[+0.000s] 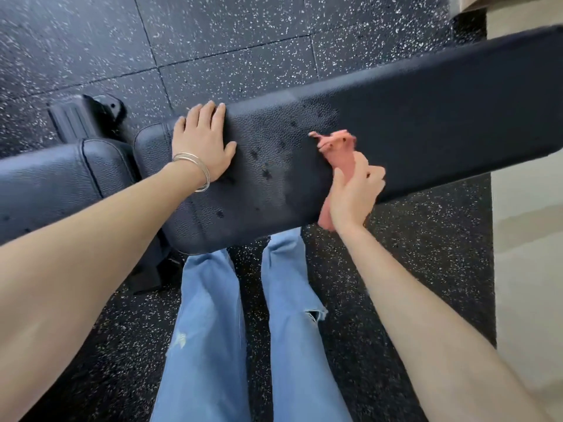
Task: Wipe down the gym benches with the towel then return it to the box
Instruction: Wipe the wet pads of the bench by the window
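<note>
A long black padded bench back point(426, 117) runs from the middle to the upper right, its near end speckled with wet drops. My left hand point(204, 141) lies flat and open on the left end of this pad, bracelets on the wrist. My right hand point(353, 193) grips a bunched pink towel point(335, 147) at the pad's near edge; the towel's upper end is blurred over the pad and its lower end hangs below my hand. A separate black seat pad point(61, 184) sits to the left. The box is not in view.
Black speckled rubber floor tiles point(228, 41) surround the bench. The bench's black base foot point(79, 117) lies at upper left. A pale wall or floor strip point(527, 239) runs down the right side. My legs in blue jeans point(213, 330) stand right against the bench.
</note>
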